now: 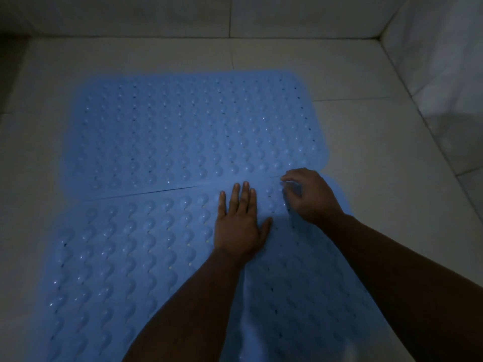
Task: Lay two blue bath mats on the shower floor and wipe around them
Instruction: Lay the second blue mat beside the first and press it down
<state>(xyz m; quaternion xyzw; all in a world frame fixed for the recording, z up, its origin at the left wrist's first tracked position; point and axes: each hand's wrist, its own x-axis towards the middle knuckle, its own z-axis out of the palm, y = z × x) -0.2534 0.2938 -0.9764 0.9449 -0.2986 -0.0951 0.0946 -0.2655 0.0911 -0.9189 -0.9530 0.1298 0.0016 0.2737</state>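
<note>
You knelt over a pale tiled floor [366, 131] in dim light, with low tiled walls [431, 61] meeting at the far right corner. Two blue mats lay flat on it — the far mat [188, 131] and the near mat [117, 257] — long edges meeting along a thin seam. Your left hand [239, 226] pressed flat on the near mat, fingers straight and close together, tips at the seam. Your right hand [309, 194] was just beside it with fingers curled at the mat's edge — whether they pinched it, you couldn't tell.
</note>
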